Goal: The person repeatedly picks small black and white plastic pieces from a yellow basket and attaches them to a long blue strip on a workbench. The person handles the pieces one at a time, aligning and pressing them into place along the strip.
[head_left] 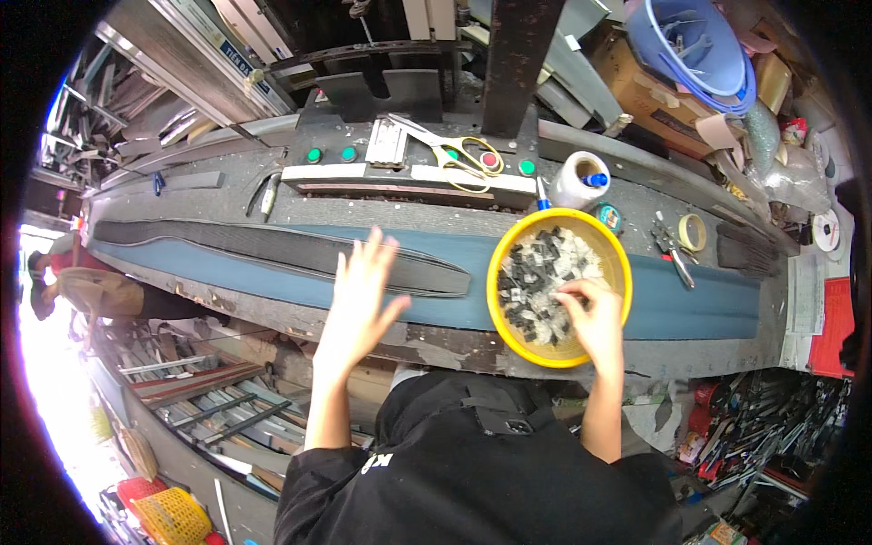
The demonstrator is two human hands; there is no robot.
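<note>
My left hand [361, 295] is open, its fingers spread, over a long dark pleated strip [263, 243] that looks like folded mesh. Nothing is in its grip. Beneath the strip lies a long blue-grey sheet [695, 300], running along the bench to both sides. A round yellow basin [493, 295] rests on the sheet to the right, filled with small black and whitish pieces [538, 263]. Inside the basin, my right hand [595, 320] has its thumb and fingertips pinched together among the pieces. Whatever those fingertips hold is too small to make out.
Gold-handled scissors [463, 162] lie on a raised ledge with green and red buttons. Behind the basin stands a roll of clear wrap [579, 182]. Pliers [674, 252] and a tape roll [692, 232] lie right. A person [104, 289] is at the far left.
</note>
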